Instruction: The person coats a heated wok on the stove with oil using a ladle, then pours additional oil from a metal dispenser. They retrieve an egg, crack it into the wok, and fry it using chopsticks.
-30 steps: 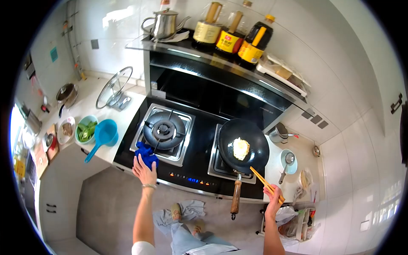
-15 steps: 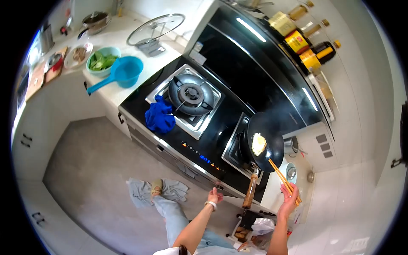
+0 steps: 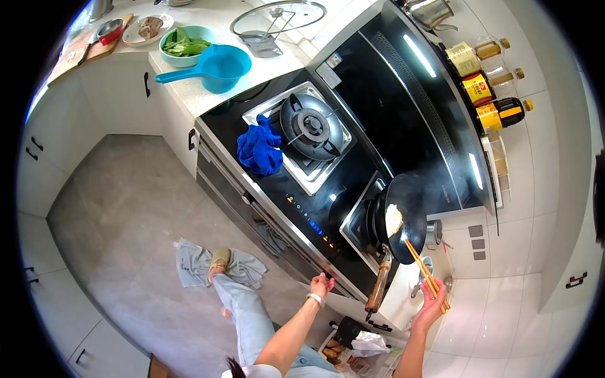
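Note:
My right hand is closed around a pair of wooden chopsticks. Their tips reach into a black wok, just below a pale yellow-white fried egg on its inner wall. The wok sits tilted on the right burner, its wooden handle pointing toward me. Between that handle and the stove's front edge, my left hand has its fingers loosely bent and apart, holding nothing visible. Whether its fingertips touch the stove edge I cannot tell.
A blue cloth lies beside the bare left burner. On the left counter are a blue ladle-shaped scoop, a bowl of green leaves and a glass lid. A grey cloth lies on the floor under my foot.
The view has shifted, so the stove sits differently in it. My left hand has come nearer the stove's front edge, its fingers more bent. The chopsticks stay in the wok near the egg.

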{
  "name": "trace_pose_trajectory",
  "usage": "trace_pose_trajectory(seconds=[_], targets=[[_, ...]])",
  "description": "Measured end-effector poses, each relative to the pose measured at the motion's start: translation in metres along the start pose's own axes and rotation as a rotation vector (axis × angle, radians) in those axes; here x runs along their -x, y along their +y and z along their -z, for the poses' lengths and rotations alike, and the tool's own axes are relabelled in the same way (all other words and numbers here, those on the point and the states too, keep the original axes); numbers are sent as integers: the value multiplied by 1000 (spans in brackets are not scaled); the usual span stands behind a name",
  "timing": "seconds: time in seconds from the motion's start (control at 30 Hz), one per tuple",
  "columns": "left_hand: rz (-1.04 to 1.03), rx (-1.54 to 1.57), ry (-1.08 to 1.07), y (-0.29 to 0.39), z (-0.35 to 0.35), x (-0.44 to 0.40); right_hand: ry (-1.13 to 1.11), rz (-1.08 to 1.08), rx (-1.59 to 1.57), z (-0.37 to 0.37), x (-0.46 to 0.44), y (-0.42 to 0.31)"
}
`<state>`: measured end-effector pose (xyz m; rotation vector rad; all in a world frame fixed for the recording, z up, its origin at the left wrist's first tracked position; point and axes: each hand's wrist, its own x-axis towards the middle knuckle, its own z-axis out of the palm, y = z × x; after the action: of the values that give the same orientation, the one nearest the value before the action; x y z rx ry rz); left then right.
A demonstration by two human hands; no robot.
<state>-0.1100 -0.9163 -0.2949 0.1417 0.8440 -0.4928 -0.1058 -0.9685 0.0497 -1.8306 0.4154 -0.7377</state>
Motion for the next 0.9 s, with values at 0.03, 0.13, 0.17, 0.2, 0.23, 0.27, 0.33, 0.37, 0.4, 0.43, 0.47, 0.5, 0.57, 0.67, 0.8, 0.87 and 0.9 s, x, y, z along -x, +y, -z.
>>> trace_pose_trajectory(seconds=[0.03, 0.13, 0.17, 0.2, 0.23, 0.27, 0.33, 0.37, 0.4, 0.43, 0.47, 0.5, 0.57, 0.67, 0.8, 0.87, 0.9], targets=[[-38, -1, -1, -1, 0, 0, -3, -2, -7, 0, -1, -1], [-32, -31, 4, 0, -1, 0, 18, 12, 6, -5, 1, -6], [-32, -32, 5, 0, -1, 0, 18, 12, 6, -4, 1, -5], [-37, -32, 10, -1, -1, 0, 12, 14, 5, -3, 0, -4], [-41, -33, 16, -1, -1, 0, 6, 17, 5, -2, 1, -4], [-40, -33, 17, -2, 0, 0, 6, 16, 6, -3, 1, -4], [-53, -33, 25, -3, 0, -1, 9, 12, 5, -3, 2, -5], [-51, -32, 26, -3, 0, -1, 8, 11, 7, -3, 2, -5], [-65, -37, 37, -3, 0, 0, 8, 12, 8, -3, 2, -4], [-79, -40, 47, -3, -1, 0, 6, 12, 7, -4, 2, -4], [-79, -39, 49, -2, -1, 2, 4, 11, 9, -4, 2, -4], [-83, -35, 51, -1, -2, 4, 2, 12, 11, -5, 2, -4], [-88, -32, 54, -1, -2, 4, -1, 11, 13, -6, 1, -4], [-85, -47, 61, -3, -1, 1, -13, 8, 4, -6, 0, -1], [-93, -38, 61, -4, 0, -1, -18, 7, 4, -9, -1, 0], [-92, -68, 69, -3, 0, -1, -10, 5, -7, -9, -1, 1], [-87, -72, 63, -3, -1, -1, -24, 3, -5, -9, -2, 2]])
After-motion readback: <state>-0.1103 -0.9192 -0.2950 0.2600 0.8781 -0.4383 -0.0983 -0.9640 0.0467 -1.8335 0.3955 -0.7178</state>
